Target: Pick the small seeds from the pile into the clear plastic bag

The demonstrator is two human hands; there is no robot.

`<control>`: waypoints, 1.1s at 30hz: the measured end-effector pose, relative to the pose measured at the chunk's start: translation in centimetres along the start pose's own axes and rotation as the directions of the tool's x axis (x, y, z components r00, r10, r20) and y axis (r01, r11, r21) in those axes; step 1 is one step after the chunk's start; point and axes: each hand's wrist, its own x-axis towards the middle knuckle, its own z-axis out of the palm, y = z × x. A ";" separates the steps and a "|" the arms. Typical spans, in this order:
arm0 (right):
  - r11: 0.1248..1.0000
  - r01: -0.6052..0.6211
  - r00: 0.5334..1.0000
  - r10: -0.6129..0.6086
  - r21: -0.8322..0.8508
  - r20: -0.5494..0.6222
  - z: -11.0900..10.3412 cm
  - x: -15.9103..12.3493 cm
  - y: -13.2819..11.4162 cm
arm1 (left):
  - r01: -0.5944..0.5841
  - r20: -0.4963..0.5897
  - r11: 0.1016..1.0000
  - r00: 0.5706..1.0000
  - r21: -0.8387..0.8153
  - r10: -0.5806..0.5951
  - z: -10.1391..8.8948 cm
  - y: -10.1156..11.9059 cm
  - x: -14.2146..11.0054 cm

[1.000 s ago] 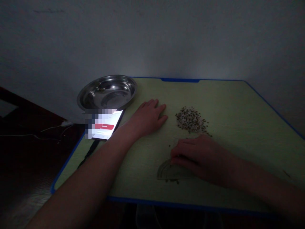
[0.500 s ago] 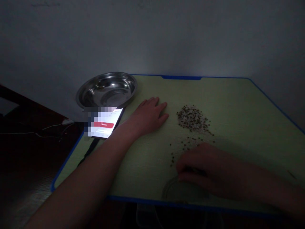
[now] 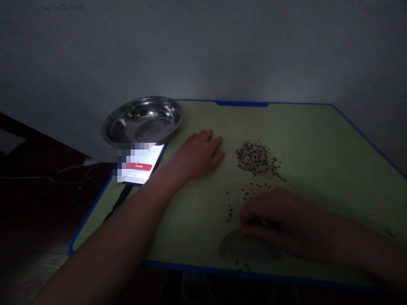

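My left hand (image 3: pixel 200 154) lies palm down on the light green table (image 3: pixel 305 135), fingers spread, holding nothing. To its right is a heap of small dark beans mixed with pale grains (image 3: pixel 256 157). More dark pieces are scattered in front of the heap. My right hand (image 3: pixel 280 220) is closed at the near side of the table, fingers curled on a clear round lid (image 3: pixel 233 245) that looks tilted. Part of the lid is hidden under that hand. A few dark beans (image 3: pixel 243 266) lie between the lid and the table's front edge.
A shiny metal basin (image 3: pixel 143 120) stands at the back left. In front of it lies a phone with a lit screen (image 3: pixel 141 167) and a dark cord. Below the front edge, a clear plastic container (image 3: pixel 193 288) partly shows. A wall rises behind the table.
My right hand and the lid have shifted slightly away from the front edge and to the right. Several dark beans now show in front of the lid. My left hand stays still.
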 end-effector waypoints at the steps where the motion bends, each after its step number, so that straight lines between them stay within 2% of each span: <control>1: 1.000 -0.003 1.000 0.003 -0.003 0.011 0.1 0.0 0.0 | 0.002 0.002 1.000 1.000 0.000 -0.002 0.0 0.0 0.0; 7: 0.999 -0.020 0.999 0.018 0.042 0.051 0.6 -0.5 0.0 | 0.008 0.012 1.000 1.000 -0.005 -0.008 0.0 0.0 0.0; 13: 0.999 -0.012 0.999 0.011 0.031 0.036 -0.2 -0.7 0.1 | -0.007 -0.018 1.000 1.000 -0.007 0.007 0.1 -0.1 0.0; 16: 0.999 -0.040 0.997 0.042 0.025 -0.061 -1.2 -0.8 0.7 | -0.004 -0.008 1.000 1.000 -0.006 0.004 0.1 0.0 0.0; 20: 0.994 -0.110 0.968 0.110 0.012 -0.224 -2.7 -0.9 1.5 | -0.005 -0.009 1.000 1.000 -0.001 0.005 0.0 0.0 0.0; 26: 0.985 -0.153 0.952 0.169 0.079 -0.257 -3.9 -1.3 1.7 | -0.007 -0.021 1.000 1.000 0.003 0.007 0.1 -0.1 0.0; 31: 0.955 -0.239 0.863 0.291 0.173 -0.413 -4.8 -1.5 2.3 | 0.006 -0.005 1.000 1.000 0.003 -0.006 0.0 -0.1 -0.1; 33: 0.957 -0.235 0.868 0.285 0.169 -0.406 -4.7 -1.3 2.0 | 0.013 -0.009 1.000 1.000 0.003 -0.013 0.0 -0.2 -0.1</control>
